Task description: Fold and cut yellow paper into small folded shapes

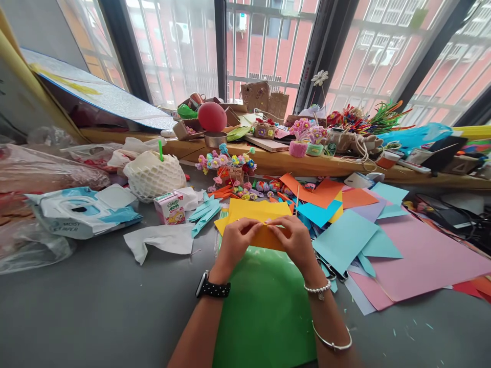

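Head view: our left hand (235, 240) and right hand (297, 239), fingertips nearly meeting, pinched what seemed a small yellow piece (265, 224) above yellow paper (257, 208) at the far end of the green mat (264, 312). We judged the handwork underway, not finished.

Grey surface (95, 306), foreground; wooden ledge (284, 157), running along its far side; windows (192, 66), tall, with dark frames (221, 51); pale bars (276, 12) behind; pink building (253, 61) beyond, air-conditioning units (383, 56) mounted on it; daylight, pale, entering
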`<action>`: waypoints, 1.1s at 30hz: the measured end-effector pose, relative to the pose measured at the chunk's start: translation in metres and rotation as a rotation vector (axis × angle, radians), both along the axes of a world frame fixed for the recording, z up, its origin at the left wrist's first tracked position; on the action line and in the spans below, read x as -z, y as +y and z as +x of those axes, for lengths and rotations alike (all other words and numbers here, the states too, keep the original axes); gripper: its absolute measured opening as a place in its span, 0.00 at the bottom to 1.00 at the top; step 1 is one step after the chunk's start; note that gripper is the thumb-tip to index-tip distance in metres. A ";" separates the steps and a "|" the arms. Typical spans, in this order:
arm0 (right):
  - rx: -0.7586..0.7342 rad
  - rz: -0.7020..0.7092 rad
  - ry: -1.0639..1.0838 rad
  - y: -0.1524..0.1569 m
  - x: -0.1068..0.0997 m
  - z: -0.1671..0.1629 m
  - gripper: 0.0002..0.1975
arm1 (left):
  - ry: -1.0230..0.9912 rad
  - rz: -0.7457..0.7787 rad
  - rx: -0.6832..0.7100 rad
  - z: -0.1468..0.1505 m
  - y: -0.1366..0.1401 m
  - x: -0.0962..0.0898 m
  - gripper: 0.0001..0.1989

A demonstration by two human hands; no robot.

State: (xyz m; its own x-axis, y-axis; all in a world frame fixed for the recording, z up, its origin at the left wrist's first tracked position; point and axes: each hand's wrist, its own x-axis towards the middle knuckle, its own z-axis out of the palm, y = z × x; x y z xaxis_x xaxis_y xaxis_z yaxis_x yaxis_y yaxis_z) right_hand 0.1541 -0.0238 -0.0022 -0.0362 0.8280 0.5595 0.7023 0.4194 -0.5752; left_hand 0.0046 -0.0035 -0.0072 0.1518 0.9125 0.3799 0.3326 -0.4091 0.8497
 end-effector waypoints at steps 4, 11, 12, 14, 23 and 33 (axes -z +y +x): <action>-0.069 -0.062 0.091 0.000 0.001 -0.002 0.07 | -0.068 -0.011 -0.002 0.001 0.000 -0.001 0.09; -0.022 -0.109 0.217 -0.002 0.000 0.004 0.07 | -0.364 -0.070 -0.126 -0.007 0.003 -0.003 0.14; -0.034 -0.110 0.216 -0.003 -0.001 0.003 0.07 | -0.317 -0.066 -0.056 -0.006 0.002 -0.003 0.14; -0.051 -0.104 0.199 -0.004 -0.001 0.000 0.07 | -0.195 -0.069 0.066 -0.001 0.000 -0.003 0.12; 0.172 -0.101 0.116 0.001 0.001 0.019 0.08 | -0.084 0.003 -0.168 -0.002 0.001 0.000 0.10; -0.049 -0.040 0.032 -0.002 -0.004 -0.002 0.07 | 0.002 0.069 -0.095 0.006 -0.005 -0.002 0.07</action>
State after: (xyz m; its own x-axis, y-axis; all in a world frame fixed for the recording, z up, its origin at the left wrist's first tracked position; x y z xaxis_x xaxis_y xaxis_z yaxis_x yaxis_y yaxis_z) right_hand 0.1525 -0.0258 0.0017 -0.0601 0.8473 0.5277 0.6625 0.4293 -0.6138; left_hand 0.0101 -0.0083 -0.0054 0.0671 0.8942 0.4425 0.3741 -0.4337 0.8197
